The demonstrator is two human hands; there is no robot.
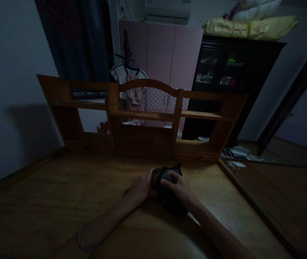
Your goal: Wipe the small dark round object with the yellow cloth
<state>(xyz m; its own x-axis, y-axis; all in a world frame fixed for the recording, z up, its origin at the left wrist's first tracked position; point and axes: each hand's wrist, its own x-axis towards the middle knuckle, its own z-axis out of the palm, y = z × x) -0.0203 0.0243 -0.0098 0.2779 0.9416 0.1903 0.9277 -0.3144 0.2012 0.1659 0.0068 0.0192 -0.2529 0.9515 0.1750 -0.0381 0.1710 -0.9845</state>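
A dark, pouch-like black bag rests on the wooden surface in front of me. My right hand grips its upper part, thumb and fingers closed on the black material. To the left of the bag, my left hand is wrapped around a rounded brownish object that touches the bag. Dim light and my fingers hide what kind of object it is. A pale bracelet circles my left forearm.
A wooden shelf unit with small drawers runs along the far edge. Behind it stand clothes on a rack, a pink wardrobe and a black cabinet. A white wall borders the left; a raised edge lies right.
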